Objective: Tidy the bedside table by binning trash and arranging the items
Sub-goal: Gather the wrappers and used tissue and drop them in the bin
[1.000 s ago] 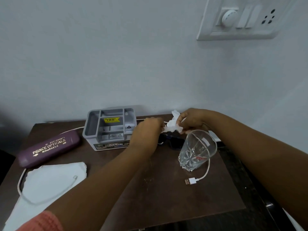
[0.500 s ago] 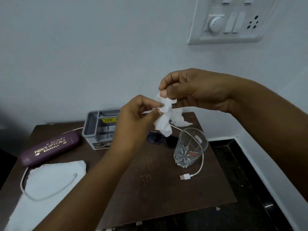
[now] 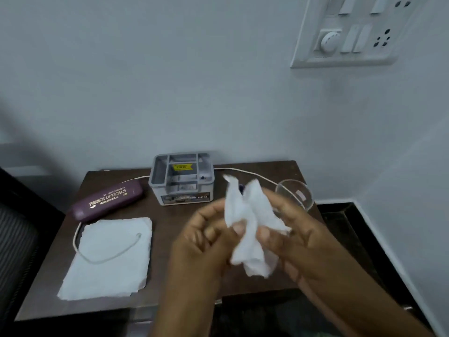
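Note:
Both hands hold a crumpled white tissue (image 3: 250, 224) above the right half of the dark wooden bedside table (image 3: 170, 215). My left hand (image 3: 206, 242) pinches its left side and my right hand (image 3: 294, 242) grips its right side. A clear drinking glass (image 3: 297, 193) stands at the table's right edge, partly behind my right hand. A purple spectacle case (image 3: 108, 199) lies at the back left. A grey compartment organiser (image 3: 181, 178) sits at the back middle. A white cable (image 3: 102, 259) loops over a flat white paper napkin (image 3: 109, 256) at the front left.
The table stands against a pale wall with a switchboard (image 3: 352, 32) high on the right. A dark floor (image 3: 340, 222) runs along the table's right side. A dark piece of furniture (image 3: 17, 229) borders the left edge.
Both hands have come down and toward me with the tissue, from up near the wall to over the table's front right. The view has tilted, so the table sits lower in frame.

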`<state>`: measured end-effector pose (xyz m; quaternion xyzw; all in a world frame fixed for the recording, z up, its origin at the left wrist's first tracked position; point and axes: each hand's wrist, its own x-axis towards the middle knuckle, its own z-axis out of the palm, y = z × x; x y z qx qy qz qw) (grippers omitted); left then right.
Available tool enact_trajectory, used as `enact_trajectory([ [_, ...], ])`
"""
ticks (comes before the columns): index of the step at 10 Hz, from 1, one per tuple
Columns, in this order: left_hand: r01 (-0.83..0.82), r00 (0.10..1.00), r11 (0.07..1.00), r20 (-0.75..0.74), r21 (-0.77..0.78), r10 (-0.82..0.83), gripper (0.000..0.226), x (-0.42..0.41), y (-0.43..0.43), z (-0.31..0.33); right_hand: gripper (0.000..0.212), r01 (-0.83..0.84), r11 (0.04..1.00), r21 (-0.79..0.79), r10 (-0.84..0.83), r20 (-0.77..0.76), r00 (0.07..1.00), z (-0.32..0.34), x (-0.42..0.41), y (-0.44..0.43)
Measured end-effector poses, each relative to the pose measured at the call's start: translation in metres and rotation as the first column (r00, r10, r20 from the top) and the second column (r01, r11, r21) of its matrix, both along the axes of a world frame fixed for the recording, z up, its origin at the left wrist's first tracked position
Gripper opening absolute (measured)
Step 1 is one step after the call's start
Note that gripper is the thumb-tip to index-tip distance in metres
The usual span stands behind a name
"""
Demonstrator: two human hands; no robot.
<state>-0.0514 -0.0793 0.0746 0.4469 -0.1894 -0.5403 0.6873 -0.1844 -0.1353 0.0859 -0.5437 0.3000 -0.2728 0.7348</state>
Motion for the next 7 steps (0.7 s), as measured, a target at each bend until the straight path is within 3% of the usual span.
enact_trajectory([
  [1, -0.021, 0.967, 0.998, 0.256, 0.066, 0.004, 0.029, -0.021, 0.029, -0.027, 0.063, 0.170, 0.982, 0.078, -0.167, -0.053, 0.985, -0.023, -0.019, 0.028],
  [2, 0.027, 0.758, 0.999, 0.652, -0.042, 0.007, 0.017, -0.041, 0.053, -0.042, 0.072, 0.363, 0.931, 0.025, -0.342, -0.276, 0.898, -0.040, -0.047, 0.048],
  [3, 0.068, 0.655, 0.995, 0.756, -0.074, 0.011, 0.025, -0.068, 0.073, -0.040, 0.024, 0.407, 0.913, -0.032, -0.386, -0.396, 0.833, -0.031, -0.074, 0.065],
  [4, 0.122, 0.728, 0.992, 0.680, 0.004, -0.092, 0.023, -0.102, 0.083, -0.040, 0.037, 0.371, 0.918, -0.141, -0.390, -0.491, 0.779, -0.049, -0.113, 0.088],
  [5, 0.169, 0.772, 0.974, 0.594, 0.152, -0.226, 0.047, -0.129, 0.092, -0.043, 0.047, 0.535, 0.796, -0.282, -0.590, -0.556, 0.585, -0.094, -0.151, 0.107],
  [6, 0.194, 0.738, 0.944, 0.593, 0.268, -0.320, 0.053, -0.148, 0.101, -0.047, 0.037, 0.438, 0.874, -0.211, -0.477, -0.546, 0.689, -0.076, -0.159, 0.134],
  [7, 0.256, 0.727, 0.928, 0.578, 0.271, -0.369, 0.049, -0.157, 0.105, -0.057, 0.052, 0.393, 0.886, -0.245, -0.461, -0.546, 0.700, -0.037, -0.161, 0.162],
])
